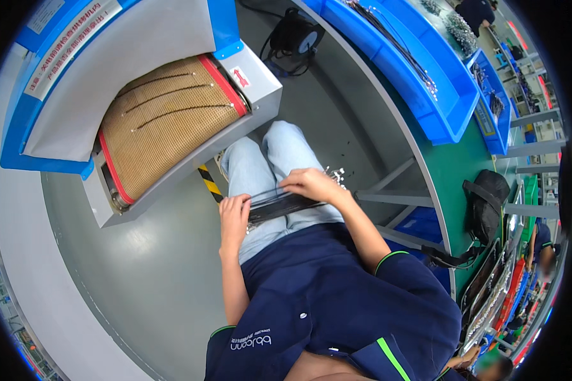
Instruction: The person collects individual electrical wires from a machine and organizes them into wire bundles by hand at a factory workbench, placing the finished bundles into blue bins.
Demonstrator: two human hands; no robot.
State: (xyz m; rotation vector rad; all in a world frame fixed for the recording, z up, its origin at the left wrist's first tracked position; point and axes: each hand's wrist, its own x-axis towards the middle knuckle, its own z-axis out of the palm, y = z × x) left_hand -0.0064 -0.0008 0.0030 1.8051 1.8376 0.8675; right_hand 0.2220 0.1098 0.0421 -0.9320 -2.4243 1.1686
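Note:
A bundle of thin black cables lies across my lap, with small pale connectors showing past its right end. At the bundle's left end, my left hand has its fingers closed on cable. My right hand grips from above nearer the right end, fingers bent around the strands. Between the hands a cable or two runs slightly raised over the rest. Three separate dark cables with small end connectors rest spaced apart on a brown mesh conveyor belt ahead and to the left.
A white and blue machine housing arches over the belt. On the green bench at right stand blue bins with more cables, and a black bag. A cable reel sits on the floor ahead. Other people work at far right.

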